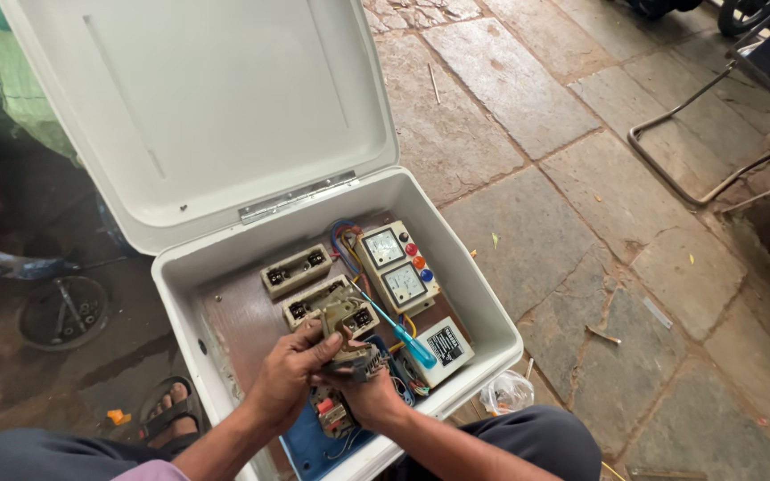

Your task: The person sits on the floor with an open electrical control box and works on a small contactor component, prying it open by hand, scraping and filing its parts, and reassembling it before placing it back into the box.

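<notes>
Both hands meet over the near part of a white box (483,307) that stands open on the stone floor (581,223). The left hand (289,370) has its fingers closed around a small grey electrical part (349,343), with the thumb pressed on its side. The right hand (369,394) holds the same part from below, and its fingers also clamp a screwdriver with a blue handle (407,338); the thin shaft goes up and away from the grip. Just under the hands a blue plate (314,445) with a small red and white piece lies inside the box. Just beyond the grip are two pale terminal blocks (296,270), and to the right of them a cream panel with two meters (396,265) and coloured lamps. Next to the screwdriver handle sits a white unit with a black label (443,347). Farthest from the grip, the lid (198,98) of the box stands open.
</notes>
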